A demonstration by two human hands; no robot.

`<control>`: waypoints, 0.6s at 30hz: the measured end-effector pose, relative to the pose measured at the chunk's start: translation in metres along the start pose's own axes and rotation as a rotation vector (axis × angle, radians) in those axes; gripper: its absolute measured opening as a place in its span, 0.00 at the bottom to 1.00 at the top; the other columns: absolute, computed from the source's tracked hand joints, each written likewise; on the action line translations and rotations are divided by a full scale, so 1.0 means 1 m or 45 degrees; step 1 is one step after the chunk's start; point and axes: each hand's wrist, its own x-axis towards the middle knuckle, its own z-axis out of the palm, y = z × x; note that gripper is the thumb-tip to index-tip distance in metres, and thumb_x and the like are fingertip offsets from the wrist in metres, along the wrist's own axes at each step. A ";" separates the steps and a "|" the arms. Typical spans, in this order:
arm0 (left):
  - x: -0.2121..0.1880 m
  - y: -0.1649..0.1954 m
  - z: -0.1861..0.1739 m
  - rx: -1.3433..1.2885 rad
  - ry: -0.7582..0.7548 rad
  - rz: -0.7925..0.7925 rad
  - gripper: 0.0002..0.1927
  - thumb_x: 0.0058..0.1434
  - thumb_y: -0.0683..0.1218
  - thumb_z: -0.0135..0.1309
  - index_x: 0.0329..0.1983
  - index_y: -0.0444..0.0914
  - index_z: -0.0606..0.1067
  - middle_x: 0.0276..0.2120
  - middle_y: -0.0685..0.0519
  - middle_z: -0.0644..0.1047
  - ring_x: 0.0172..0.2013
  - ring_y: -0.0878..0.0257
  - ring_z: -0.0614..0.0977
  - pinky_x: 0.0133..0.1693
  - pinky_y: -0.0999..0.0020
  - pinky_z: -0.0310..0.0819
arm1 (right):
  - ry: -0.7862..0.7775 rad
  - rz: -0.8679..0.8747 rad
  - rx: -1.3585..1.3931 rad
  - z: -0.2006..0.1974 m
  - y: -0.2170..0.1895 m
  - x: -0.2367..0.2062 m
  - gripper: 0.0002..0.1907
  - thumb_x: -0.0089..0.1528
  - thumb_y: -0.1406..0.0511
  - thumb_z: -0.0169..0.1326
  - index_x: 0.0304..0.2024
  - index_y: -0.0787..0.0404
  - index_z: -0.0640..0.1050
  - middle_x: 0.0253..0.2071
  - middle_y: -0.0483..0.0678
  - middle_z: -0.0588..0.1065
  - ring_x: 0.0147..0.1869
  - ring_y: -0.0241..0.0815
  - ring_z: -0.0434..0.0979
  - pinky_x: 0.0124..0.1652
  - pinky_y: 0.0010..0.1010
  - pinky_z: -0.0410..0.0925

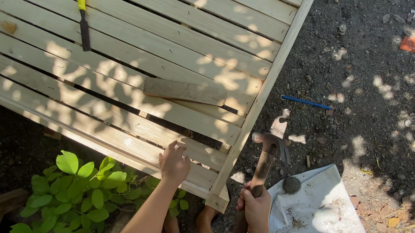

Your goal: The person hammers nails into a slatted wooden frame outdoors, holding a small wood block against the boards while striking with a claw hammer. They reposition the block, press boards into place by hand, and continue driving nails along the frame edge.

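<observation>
Hammer gripped in right hand by panel's right corner; left hand spread flat on slat. Risk: missed swing hits fingers, w/ hand so near.

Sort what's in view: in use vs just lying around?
In use: hammer in right hand; slatted wooden panel under left hand.
Lying about: yellow-handled chisel, loose board, blue rod, white sheet, plant.
</observation>
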 end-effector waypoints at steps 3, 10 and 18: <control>0.010 0.018 -0.010 0.162 0.149 0.304 0.30 0.60 0.48 0.53 0.67 0.43 0.65 0.73 0.50 0.54 0.73 0.51 0.54 0.68 0.44 0.46 | 0.001 -0.095 -0.119 0.012 -0.021 0.016 0.07 0.58 0.74 0.54 0.38 0.66 0.71 0.23 0.47 0.69 0.20 0.37 0.69 0.22 0.32 0.65; 0.070 0.054 -0.043 0.199 0.242 0.543 0.36 0.61 0.47 0.53 0.73 0.41 0.58 0.74 0.48 0.53 0.74 0.50 0.52 0.69 0.44 0.47 | -0.051 -0.124 -0.414 0.054 -0.078 0.063 0.07 0.60 0.73 0.54 0.40 0.64 0.72 0.20 0.49 0.70 0.19 0.38 0.66 0.21 0.32 0.58; 0.176 0.066 -0.096 0.411 0.209 0.552 0.53 0.48 0.61 0.63 0.75 0.44 0.54 0.76 0.49 0.55 0.73 0.50 0.54 0.66 0.37 0.43 | -0.123 -0.143 -0.461 0.094 -0.101 0.108 0.04 0.61 0.72 0.55 0.35 0.67 0.73 0.21 0.46 0.71 0.22 0.36 0.70 0.25 0.29 0.64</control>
